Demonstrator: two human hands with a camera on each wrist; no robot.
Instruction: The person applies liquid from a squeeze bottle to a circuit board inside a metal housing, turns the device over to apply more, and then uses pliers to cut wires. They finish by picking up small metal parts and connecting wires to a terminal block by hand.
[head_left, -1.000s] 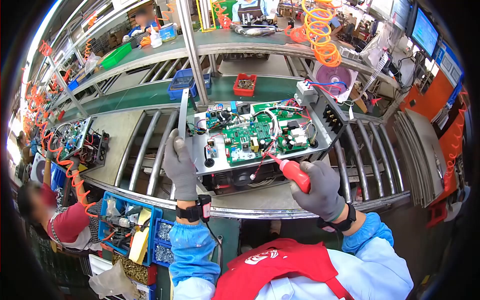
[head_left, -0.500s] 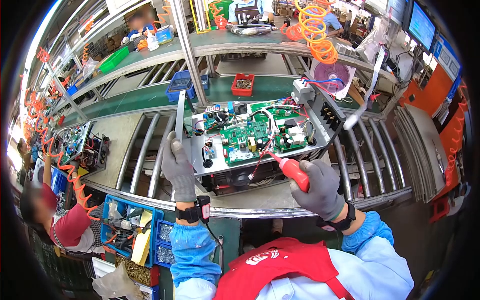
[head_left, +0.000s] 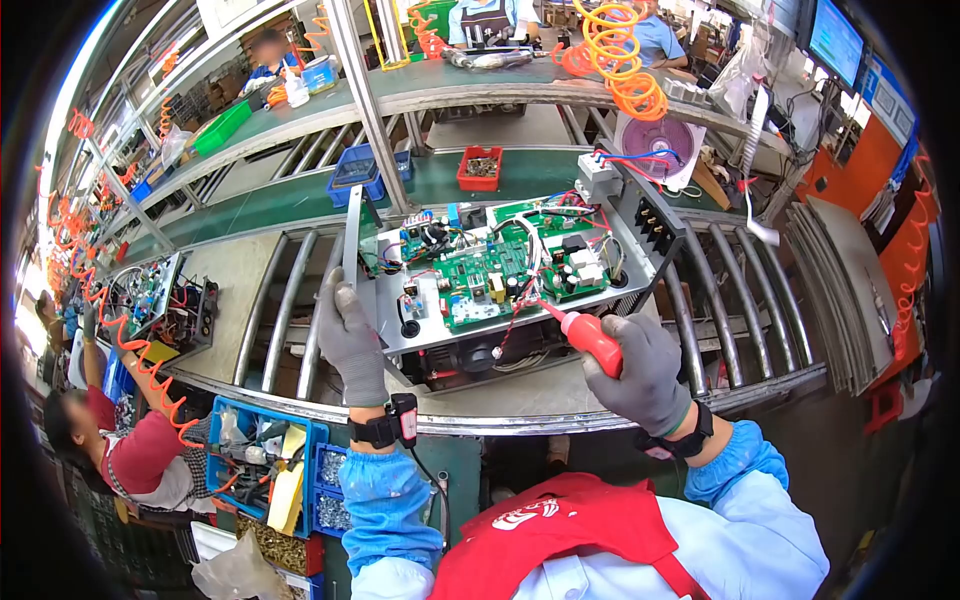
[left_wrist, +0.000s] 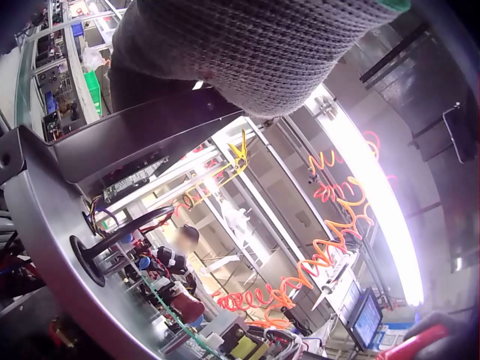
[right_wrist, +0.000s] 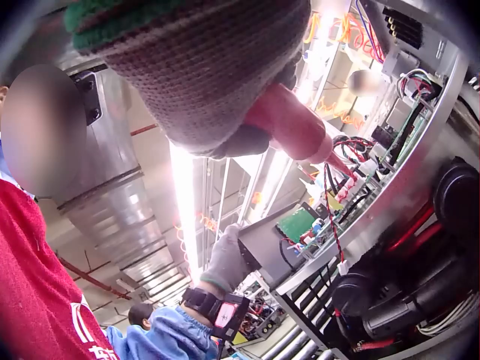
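Gloved in grey, my left hand [head_left: 352, 345] grips the upright left side plate [head_left: 352, 235] of an open metal chassis; in the left wrist view the glove [left_wrist: 232, 56] lies over the plate's edge. My right hand [head_left: 643, 375] has its fingers curled round a red tapered-tip tool or bottle [head_left: 592, 345]. Its thin tip points at wires along the front of the green circuit board [head_left: 465, 290]. The right wrist view shows the red body [right_wrist: 289, 124] under the glove [right_wrist: 195, 75], its tip close to small connectors. A twisted red-black wire [right_wrist: 334, 225] hangs over the chassis edge.
Metal rollers [head_left: 290, 310] flank the chassis. A red bin [head_left: 480, 168] and blue bin [head_left: 355, 172] stand behind it. At lower left are a blue tool tray [head_left: 262, 405] and screw bins. Another person [head_left: 150, 450] works at far left; orange coiled hoses [head_left: 635, 90] hang behind.
The scene sits slightly further left in the head view. Behind the chassis, the hanging white strip has swung to the right. Both hands keep their holds, with the red tip still at the wires.
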